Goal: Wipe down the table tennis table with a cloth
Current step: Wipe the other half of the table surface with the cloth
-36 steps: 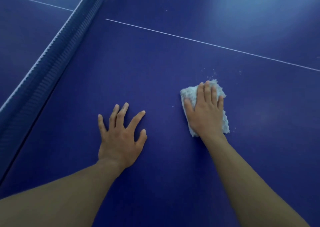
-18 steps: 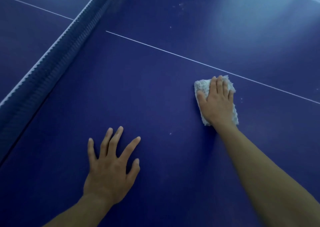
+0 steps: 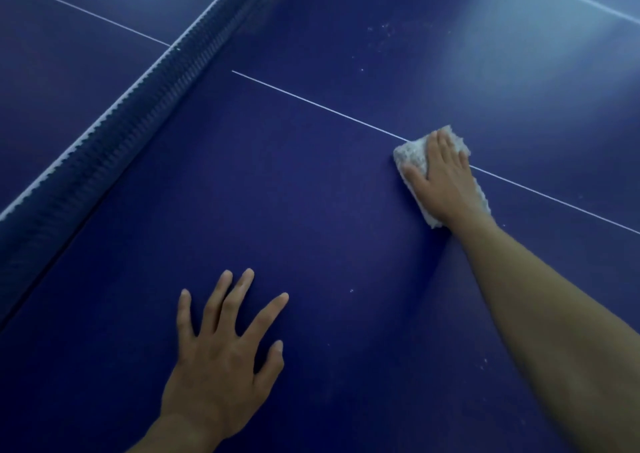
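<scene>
Pressing straight-fingered, right hand [image 3: 445, 179] flattens a fluffy pale cloth [image 3: 410, 153] (folded, nubby) on the table [image 3: 311, 193].

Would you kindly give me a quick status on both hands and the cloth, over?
Left hand flat on the table, fingers spread. Right hand pressing the cloth across the white line. Specks ahead, nothing blocking.

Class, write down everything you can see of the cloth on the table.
The cloth is a small, pale grey-white pad with a fluffy, nubbly pile, like folded terry or microfibre. It lies flat on the blue table, straddling the thin white line. The right hand presses on it with straight fingers, covering its middle. Only its left corner, far edge, right fringe and near end show. Nothing else touches it.
</scene>
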